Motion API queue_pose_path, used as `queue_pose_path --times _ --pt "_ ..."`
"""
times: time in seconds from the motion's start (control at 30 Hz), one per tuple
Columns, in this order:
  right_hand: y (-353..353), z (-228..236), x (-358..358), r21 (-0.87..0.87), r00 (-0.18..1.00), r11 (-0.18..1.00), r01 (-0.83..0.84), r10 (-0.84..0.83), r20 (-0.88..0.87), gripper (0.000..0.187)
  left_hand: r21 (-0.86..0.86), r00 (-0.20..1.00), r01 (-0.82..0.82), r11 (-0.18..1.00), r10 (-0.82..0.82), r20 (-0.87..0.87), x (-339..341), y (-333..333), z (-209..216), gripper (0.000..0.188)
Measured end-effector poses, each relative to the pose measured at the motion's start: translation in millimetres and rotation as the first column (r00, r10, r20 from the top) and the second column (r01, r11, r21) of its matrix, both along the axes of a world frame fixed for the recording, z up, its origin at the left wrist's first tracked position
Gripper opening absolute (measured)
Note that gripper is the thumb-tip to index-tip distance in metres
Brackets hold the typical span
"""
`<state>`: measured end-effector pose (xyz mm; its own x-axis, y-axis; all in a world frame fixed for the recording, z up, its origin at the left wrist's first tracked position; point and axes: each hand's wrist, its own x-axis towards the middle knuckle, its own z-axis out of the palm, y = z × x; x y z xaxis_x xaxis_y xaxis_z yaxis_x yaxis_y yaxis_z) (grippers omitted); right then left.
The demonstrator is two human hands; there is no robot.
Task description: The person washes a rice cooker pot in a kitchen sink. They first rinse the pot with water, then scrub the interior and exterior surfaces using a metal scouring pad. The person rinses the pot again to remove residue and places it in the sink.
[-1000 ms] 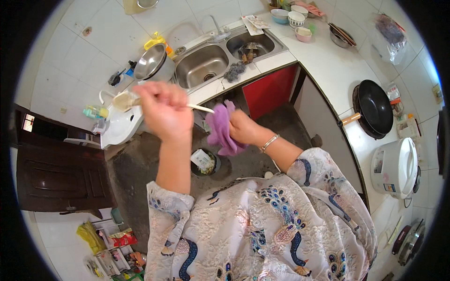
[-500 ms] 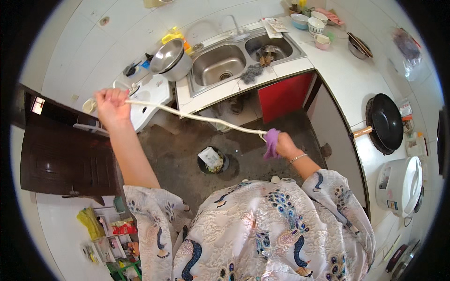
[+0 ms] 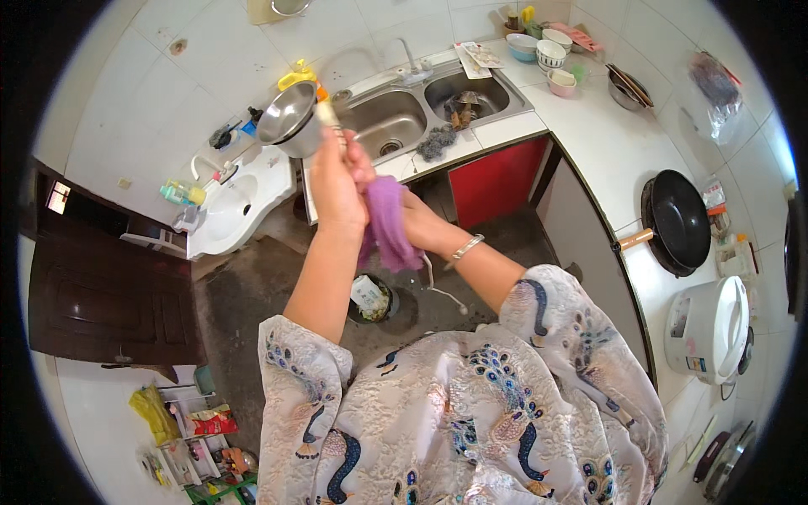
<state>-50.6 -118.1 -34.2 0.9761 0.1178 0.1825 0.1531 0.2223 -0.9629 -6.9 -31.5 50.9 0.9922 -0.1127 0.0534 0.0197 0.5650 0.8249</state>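
My left hand (image 3: 343,194) is closed, thumb up, around a pale cream cord bundled in its grip. A blurred cream end piece (image 3: 326,116) sticks up above its fingers; its kind is unclear. From under the hands a thin loose length of the cord (image 3: 447,295) hangs down, ending in a small knob. My right hand (image 3: 423,225), with a bracelet on its wrist, presses a purple cloth (image 3: 390,220) against the base of my left hand. The cloth drapes below both hands and hides most of the right fingers.
Ahead is a double steel sink (image 3: 383,124) with a grey scrubber (image 3: 436,143) on its front ledge. A washbasin (image 3: 231,202) stands left. On the right counter are a black wok (image 3: 683,220) and a white rice cooker (image 3: 705,328). A bin (image 3: 370,299) is on the floor.
My hands have come together at the middle from a wide spread. The cord, stretched taut between them before, is now gathered, with one end dangling. The purple cloth has moved left with my right hand.
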Motion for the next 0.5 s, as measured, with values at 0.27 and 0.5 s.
queue_pose_path --times 0.27,0.5 --pt "-8 -48 -6 -0.366 0.956 0.929 0.059 0.053 0.289 0.018 -0.019 0.953 -0.154 0.988 0.153 0.263 5 59 42 0.037" --pt "-31 -127 -48 -0.362 0.987 0.931 0.046 0.015 0.163 0.019 -0.099 0.897 -0.355 0.930 0.368 0.244 31 172 60 0.034"
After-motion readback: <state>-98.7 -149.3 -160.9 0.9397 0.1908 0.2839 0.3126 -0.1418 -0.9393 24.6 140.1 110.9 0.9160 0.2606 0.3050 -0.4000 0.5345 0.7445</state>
